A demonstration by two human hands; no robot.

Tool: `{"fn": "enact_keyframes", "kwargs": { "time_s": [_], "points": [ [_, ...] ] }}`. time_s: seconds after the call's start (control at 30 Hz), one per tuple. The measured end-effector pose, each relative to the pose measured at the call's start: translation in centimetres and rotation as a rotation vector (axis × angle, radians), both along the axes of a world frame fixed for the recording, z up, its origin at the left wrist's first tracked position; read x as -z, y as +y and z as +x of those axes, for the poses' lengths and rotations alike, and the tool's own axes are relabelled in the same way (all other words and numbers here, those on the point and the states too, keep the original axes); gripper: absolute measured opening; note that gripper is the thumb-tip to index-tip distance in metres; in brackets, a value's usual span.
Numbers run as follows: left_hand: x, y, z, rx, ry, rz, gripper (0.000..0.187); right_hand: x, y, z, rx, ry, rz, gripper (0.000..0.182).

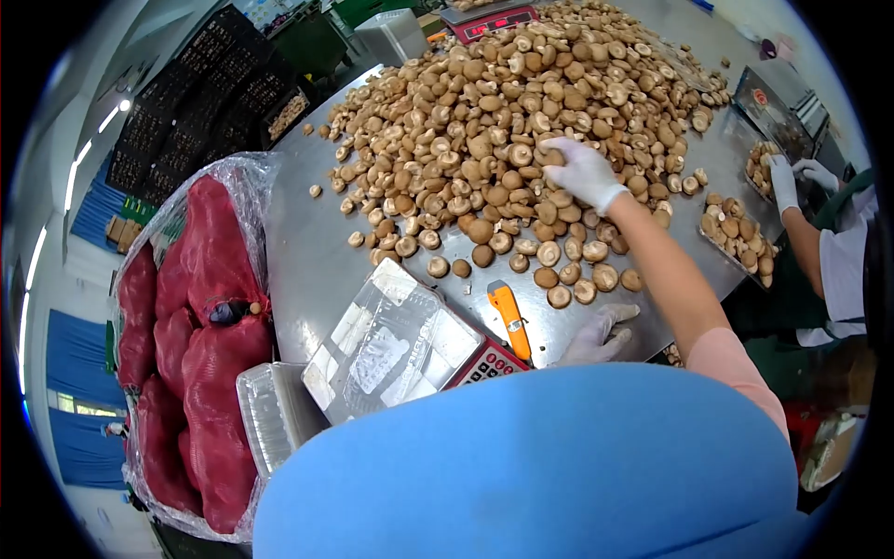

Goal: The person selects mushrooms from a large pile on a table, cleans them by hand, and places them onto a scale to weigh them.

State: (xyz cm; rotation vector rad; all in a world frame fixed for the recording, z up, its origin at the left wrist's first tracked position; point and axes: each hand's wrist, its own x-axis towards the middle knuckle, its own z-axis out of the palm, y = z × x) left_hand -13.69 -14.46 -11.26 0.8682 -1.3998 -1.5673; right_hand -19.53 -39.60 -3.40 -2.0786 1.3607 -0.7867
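Note:
A large heap of brown-capped shiitake mushrooms (484,144) covers the far part of the steel table. My right hand (587,177), in a white glove, reaches into the heap, its thumb and fingers closed around a mushroom (553,157). Nearer to me, my left hand (601,335), also gloved, rests low over the table with finger and thumb apart; part of it is hidden behind the blue shape in front. An orange box cutter (509,317) lies just left of that hand. Loose mushrooms (585,291) sit above it.
A scale (391,340) with a red keypad stands at the front, beside stacked clear trays (270,415). Red mesh sacks (219,354) fill the left side. On the right, a co-worker's gloved hands (784,182) are by a filled tray (764,168); another mushroom tray (736,238) is nearer.

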Motion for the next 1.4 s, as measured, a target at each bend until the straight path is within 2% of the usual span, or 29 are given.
{"fn": "enact_keyframes", "kwargs": {
  "time_s": [0.07, 0.13, 0.17, 0.23, 0.27, 0.33, 0.4, 0.47, 0.6, 0.67, 0.73, 0.8, 0.93, 1.0, 1.07, 1.13, 1.23, 1.27, 1.33, 1.4],
  "points": [
    [0.1, 0.2, -0.1, 0.002, 0.009, 0.041, 0.043, -1.2, 2.3, -3.2, -0.002, -0.172, 0.013, 0.049],
    [0.4, 0.1, 0.0, 0.003, 0.009, 0.038, 0.043, -4.2, 6.7, -7.3, 0.004, -0.353, 0.434, 0.044],
    [0.6, 0.0, -0.1, 0.012, 0.002, 0.032, 0.043, -4.2, 8.6, -9.5, -0.033, -0.432, 0.435, 0.034],
    [0.9, 0.0, 0.1, 0.01, -0.011, -0.013, 0.042, -5.1, 11.9, -15.0, -0.132, -0.342, 0.559, 0.035],
    [0.9, 0.0, 0.1, 0.007, -0.028, -0.058, 0.042, -4.4, 13.2, -18.3, -0.123, -0.298, 0.661, 0.035],
    [0.8, 0.0, 0.0, 0.006, 0.0, -0.032, 0.042, -5.9, 15.7, -22.9, -0.085, -0.025, 0.802, 0.028],
    [0.7, 0.1, -0.1, 0.018, 0.025, -0.002, 0.041, -4.4, 17.4, -26.8, -0.083, 0.059, 0.855, 0.026],
    [0.6, 0.1, 0.0, 0.045, 0.049, 0.117, 0.041, -4.8, 18.9, -28.0, 0.129, 0.086, 0.893, 0.028],
    [0.7, 0.1, -0.1, 0.05, 0.114, 0.204, 0.04, -2.5, 17.9, -26.6, 0.069, -0.035, 0.605, 0.028],
    [-0.2, 0.4, 0.0, 0.038, 0.079, 0.204, 0.039, -1.5, 16.7, -25.0, 0.028, 0.031, 0.346, 0.029],
    [-0.4, 0.5, -0.1, -0.019, 0.086, 0.159, 0.038, -0.4, 15.9, -23.2, 0.06, 0.052, 0.227, 0.035],
    [-1.1, 0.6, 0.0, 0.014, 0.114, 0.232, 0.039, 2.1, 14.9, -22.4, -0.024, 0.193, -0.041, 0.045],
    [-0.4, 0.7, -0.2, -0.004, 0.212, 0.272, 0.035, 5.2, 14.4, -22.0, -0.02, 0.367, 0.059, 0.049],
    [0.6, 0.4, 0.0, -0.032, 0.123, 0.187, 0.033, 5.8, 14.6, -22.2, -0.028, 0.185, -0.02, 0.052],
    [1.2, 0.3, 0.3, -0.002, 0.073, 0.158, 0.034, 5.6, 15.1, -22.4, -0.038, 0.143, 0.021, 0.059],
    [1.4, 0.2, 0.1, -0.008, 0.146, 0.205, 0.034, 6.5, 14.9, -23.0, -0.128, -0.306, 0.201, 0.07],
    [1.0, 0.4, 0.1, -0.015, 0.167, 0.252, 0.035, 6.2, 15.3, -23.4, -0.08, -0.428, 0.31, 0.068],
    [0.8, 0.3, 0.1, -0.018, 0.167, 0.262, 0.035, 5.8, 15.4, -23.2, -0.075, -0.429, 0.308, 0.068],
    [1.0, 0.3, 0.1, -0.02, 0.148, 0.247, 0.034, 4.5, 15.6, -22.6, -0.054, -0.226, 0.194, 0.06],
    [1.3, 0.3, 0.1, -0.014, 0.19, 0.25, 0.034, 6.0, 15.1, -22.5, -0.049, -0.156, 0.151, 0.054]
  ]
}}
